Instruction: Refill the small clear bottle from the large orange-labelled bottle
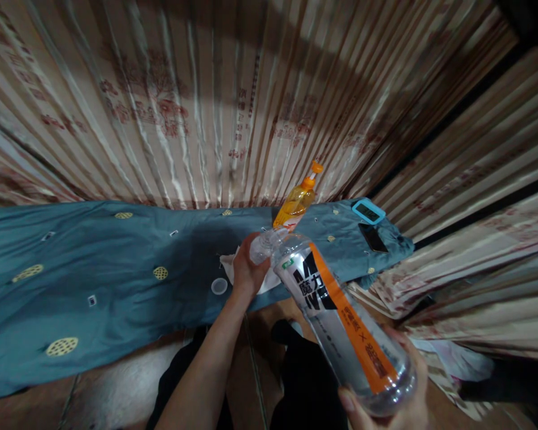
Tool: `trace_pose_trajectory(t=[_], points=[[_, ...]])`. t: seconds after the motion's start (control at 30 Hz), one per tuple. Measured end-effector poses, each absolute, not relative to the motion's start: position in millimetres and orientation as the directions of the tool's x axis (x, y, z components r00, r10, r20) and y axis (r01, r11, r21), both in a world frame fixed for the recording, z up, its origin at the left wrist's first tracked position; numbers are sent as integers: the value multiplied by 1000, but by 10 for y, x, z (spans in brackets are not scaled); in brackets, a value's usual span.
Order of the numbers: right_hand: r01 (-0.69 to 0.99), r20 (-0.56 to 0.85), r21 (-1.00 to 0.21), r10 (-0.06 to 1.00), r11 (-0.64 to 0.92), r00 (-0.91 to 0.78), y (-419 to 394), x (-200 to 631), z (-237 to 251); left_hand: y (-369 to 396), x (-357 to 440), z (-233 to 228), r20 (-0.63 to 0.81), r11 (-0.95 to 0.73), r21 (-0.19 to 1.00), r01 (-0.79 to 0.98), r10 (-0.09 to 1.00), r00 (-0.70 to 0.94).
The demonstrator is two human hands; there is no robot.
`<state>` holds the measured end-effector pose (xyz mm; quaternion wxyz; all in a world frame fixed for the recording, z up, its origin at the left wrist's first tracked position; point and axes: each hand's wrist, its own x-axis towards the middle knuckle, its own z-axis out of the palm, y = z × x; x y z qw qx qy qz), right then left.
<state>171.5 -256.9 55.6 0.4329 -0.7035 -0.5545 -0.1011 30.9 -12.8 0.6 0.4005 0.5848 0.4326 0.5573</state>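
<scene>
A: Right hand wrapped round the base of the bottle, near right, tilted with the open neck pointing far. Left hand curled at the neck, over a white cloth.

B: Could slip, probably: clear plastic, held only at the bottom.

A: Might also bump the orange bottle just beyond. Cap loose on the blue cover, left of the hand; easily knocked off.

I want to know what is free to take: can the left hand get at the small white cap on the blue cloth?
Probably yes. The cap lies uncovered on the blue cloth, just beside the left hand, with nothing between. But that hand already rests at the neck of the clear bottle.
</scene>
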Motion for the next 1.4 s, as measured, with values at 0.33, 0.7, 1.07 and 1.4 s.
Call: trace_pose_trajectory(t=[0.33,0.7,1.07,1.4], points=[[925,662,-376,714,57,226,-2509,1660,639,-120,315,-8,276,-276,959,58,961,-5],[908,652,-418,709,43,267,-2530,1663,569,-122,316,-37,283,-283,957,64,959,3],[921,689,-376,696,106,201,-2469,1641,621,-133,308,23,263,-262,962,70,965,-5],[929,676,-365,705,69,214,-2495,1681,602,-123,313,-2,276,-276,960,54,961,-5]])
